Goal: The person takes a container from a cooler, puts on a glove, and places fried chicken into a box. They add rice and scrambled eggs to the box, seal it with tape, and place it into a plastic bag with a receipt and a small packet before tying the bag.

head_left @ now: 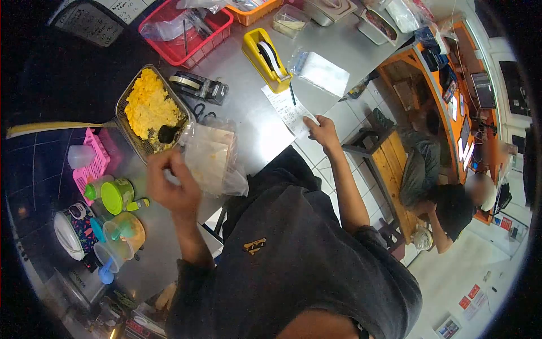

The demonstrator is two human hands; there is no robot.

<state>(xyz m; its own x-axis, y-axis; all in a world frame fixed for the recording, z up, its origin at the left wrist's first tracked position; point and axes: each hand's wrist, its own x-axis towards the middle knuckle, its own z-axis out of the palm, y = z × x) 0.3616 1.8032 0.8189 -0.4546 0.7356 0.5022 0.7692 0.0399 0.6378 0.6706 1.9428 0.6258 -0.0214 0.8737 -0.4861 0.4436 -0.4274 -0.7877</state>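
My right hand (323,133) pinches the lower edge of a printed paper slip (287,113) with handwriting-like marks, at the edge of the steel table. A dark pen (292,94) lies across the slip's upper part. My left hand (174,183) is raised with its fingers curled in; whatever is in them, if anything, is hidden. Beside it sits a clear plastic bag (212,155) with flat, pale pieces inside. Just beyond is a metal tray (121,113) of yellow, crumbly food (148,101), with a dark round utensil (167,134) in it.
Around the table stand a black tape dispenser (213,90), black scissors (199,110), a yellow tape dispenser (257,42), white sheets (324,73), a red basket (220,37) and a green-lidded tub (113,196). At right, a person (451,209) sits on a wooden bench (389,164).
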